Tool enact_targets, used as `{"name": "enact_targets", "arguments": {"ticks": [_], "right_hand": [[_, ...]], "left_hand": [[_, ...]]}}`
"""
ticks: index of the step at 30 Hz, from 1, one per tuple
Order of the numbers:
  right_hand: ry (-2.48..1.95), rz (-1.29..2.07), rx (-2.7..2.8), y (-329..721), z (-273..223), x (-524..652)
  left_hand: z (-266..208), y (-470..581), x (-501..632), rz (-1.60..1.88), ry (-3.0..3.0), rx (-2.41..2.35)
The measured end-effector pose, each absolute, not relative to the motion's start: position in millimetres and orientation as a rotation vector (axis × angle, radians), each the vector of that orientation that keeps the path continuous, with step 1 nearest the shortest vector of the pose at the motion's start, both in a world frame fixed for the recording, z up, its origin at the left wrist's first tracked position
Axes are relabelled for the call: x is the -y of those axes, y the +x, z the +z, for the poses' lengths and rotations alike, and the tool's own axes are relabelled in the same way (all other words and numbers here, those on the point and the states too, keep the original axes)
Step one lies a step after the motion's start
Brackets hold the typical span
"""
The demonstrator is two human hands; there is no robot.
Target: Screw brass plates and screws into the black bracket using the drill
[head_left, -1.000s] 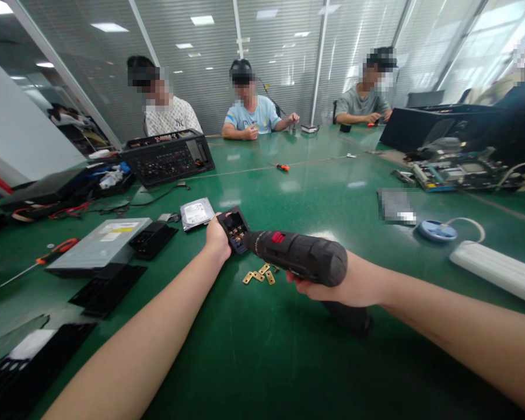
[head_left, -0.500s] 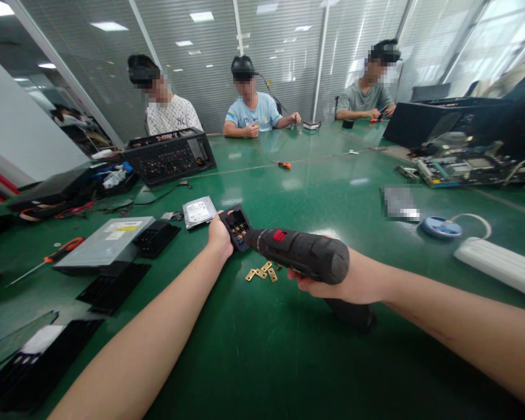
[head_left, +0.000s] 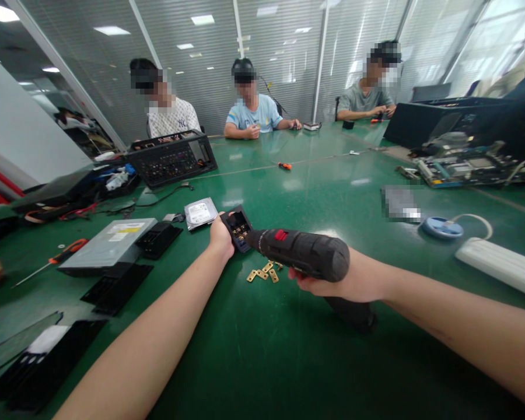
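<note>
My left hand [head_left: 221, 238] grips the near left side of a small black plastic housing [head_left: 233, 220], which is tilted with its open face toward me and shows brass-coloured parts in its compartments. In my right hand [head_left: 324, 283] is a black cordless drill [head_left: 300, 252] with a red switch on top. Its nose points left into the housing; the bit's tip is hidden behind the drill body. Several small brass plates with holes [head_left: 262, 273] lie on the green table just below the housing.
Left of my hands lie a hard drive [head_left: 200, 213], a silver optical drive [head_left: 114, 242] and an orange-handled screwdriver [head_left: 67, 251]. At right are a white power strip [head_left: 503, 265] and a circuit board [head_left: 464, 166]. A black computer case [head_left: 172, 157] stands at the far left; people sit opposite.
The view has shifted slightly. Both hands keep their hold, with the drill's nose still at the housing. A brass piece beside the plates shows a little more clearly.
</note>
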State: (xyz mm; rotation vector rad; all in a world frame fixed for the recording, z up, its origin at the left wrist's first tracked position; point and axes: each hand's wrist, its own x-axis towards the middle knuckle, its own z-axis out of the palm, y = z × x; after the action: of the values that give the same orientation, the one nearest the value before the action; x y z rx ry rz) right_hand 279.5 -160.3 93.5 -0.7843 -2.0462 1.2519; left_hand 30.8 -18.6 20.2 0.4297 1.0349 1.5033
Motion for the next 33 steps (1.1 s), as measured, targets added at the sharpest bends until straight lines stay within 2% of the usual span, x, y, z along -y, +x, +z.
{"name": "enact_targets", "arguments": {"ticks": [33], "right_hand": [[-0.766,1.199,2.043,277.5,91.5,162.9]], "left_hand": [[15.2,28.2,17.3,1.496,0.477,-1.064]]}}
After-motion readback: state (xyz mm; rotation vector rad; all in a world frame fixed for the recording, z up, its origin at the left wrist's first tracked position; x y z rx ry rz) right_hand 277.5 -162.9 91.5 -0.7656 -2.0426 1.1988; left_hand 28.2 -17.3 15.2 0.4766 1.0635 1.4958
